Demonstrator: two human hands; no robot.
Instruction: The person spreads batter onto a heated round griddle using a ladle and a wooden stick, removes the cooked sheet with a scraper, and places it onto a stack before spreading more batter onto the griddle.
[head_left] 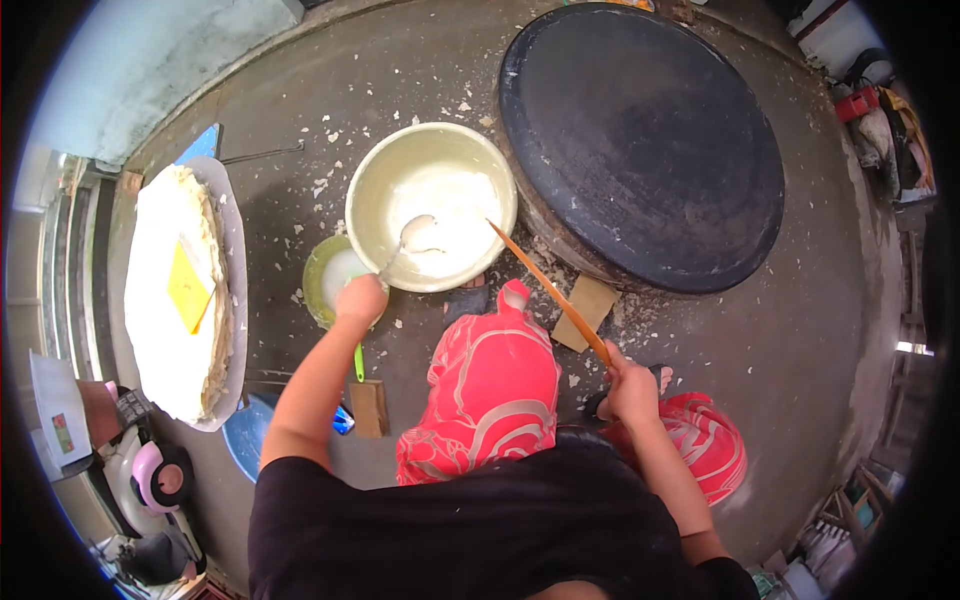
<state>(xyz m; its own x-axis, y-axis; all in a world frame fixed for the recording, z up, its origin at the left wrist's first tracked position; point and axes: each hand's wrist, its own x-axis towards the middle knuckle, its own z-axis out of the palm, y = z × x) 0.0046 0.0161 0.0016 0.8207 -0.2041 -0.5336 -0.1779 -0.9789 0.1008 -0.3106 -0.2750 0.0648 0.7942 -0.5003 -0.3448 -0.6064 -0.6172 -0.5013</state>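
Observation:
My left hand is closed around the handle of a metal spoon, whose bowl end is inside a large cream-coloured bowl of white batter. Below that hand, partly covered by it, is a smaller green bowl with white contents. My right hand grips the lower end of a long wooden stick; its thin tip reaches over the right side of the large bowl. To the right of the bowl lies a big round black griddle.
On the left, a tall stack of pale flat sheets rests on a round board with a yellow piece on top. A blue basin, wooden block and flat board are on the flake-strewn floor.

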